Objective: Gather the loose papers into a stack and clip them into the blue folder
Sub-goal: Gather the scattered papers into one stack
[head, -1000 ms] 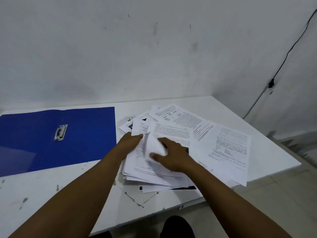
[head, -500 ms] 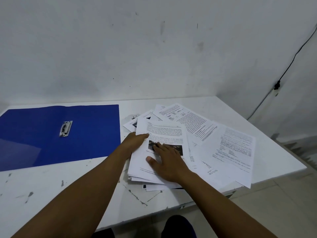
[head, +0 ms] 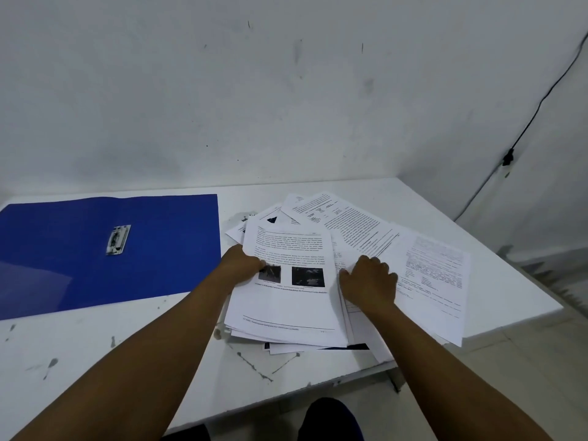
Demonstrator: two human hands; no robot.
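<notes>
Fingers of left hand [head: 241, 265] still grip papers [head: 286, 300], right hand [head: 369, 281] shifted right, flat on sheets

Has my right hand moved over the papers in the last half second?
Yes. The right hand has slid right, off the top sheet with two photos, onto the sheets beside it, away from the blue folder.

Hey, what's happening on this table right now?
A person is gathering loose printed papers on a white table. The left hand holds the left edge of a partly squared stack, thumb on the top page. The right hand rests on sheets fanned out to the right, some hanging over the table's edge. The blue folder lies open to the left with its metal clip holding nothing, so no clipping has begun.
</notes>
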